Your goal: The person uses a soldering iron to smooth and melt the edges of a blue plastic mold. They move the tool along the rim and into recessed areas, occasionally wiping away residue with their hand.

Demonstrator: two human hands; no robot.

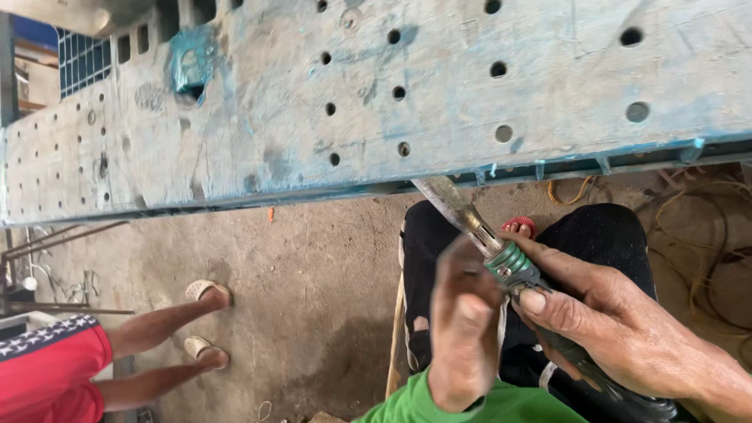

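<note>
Far left: another person's legs in pale sandals (208, 291), torso cut off by the frame edge. Above: a worn, blue-stained perforated panel (376, 94) spanning the view. Centre: the left hand (462, 329), motion-blurred, fingers curled beside the tool; its grip cannot be told. Right: the right hand (603, 313) closed around a soldering-type tool (501, 258), its tip meeting the panel's lower edge, its handle end hidden.
</note>
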